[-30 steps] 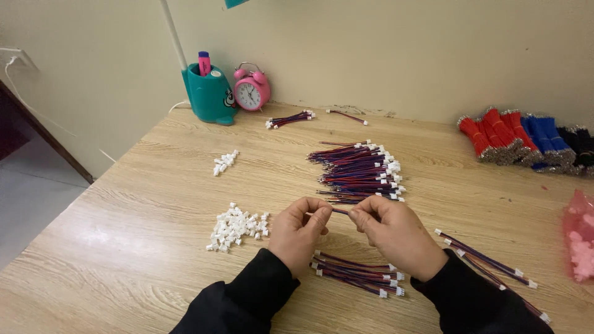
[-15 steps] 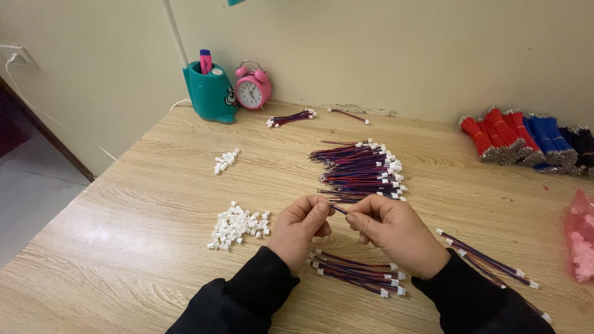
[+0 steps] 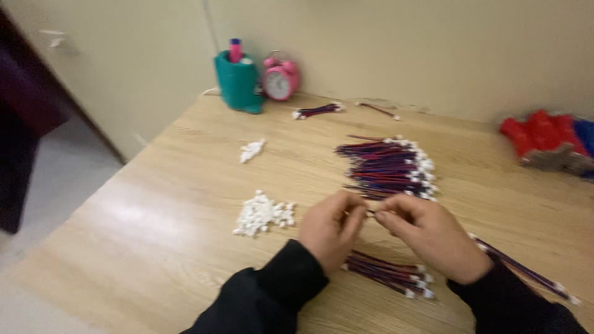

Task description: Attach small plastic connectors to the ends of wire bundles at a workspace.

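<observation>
A thin wire, dark and only partly visible, spans the small gap between the two hands, just above the wooden table; the picture is blurred, so its colours and ends cannot be made out. The left hand has its fingers curled and pressed together, pinching the wire's left end. The right hand does the same, its fingers closed on the other end. Both wrists wear black sleeves. Beneath the hands lies a small bundle of red-and-blue wires with white plugs; a bigger heap of wires lies just beyond them. A pile of white connectors sits near the left hand
</observation>
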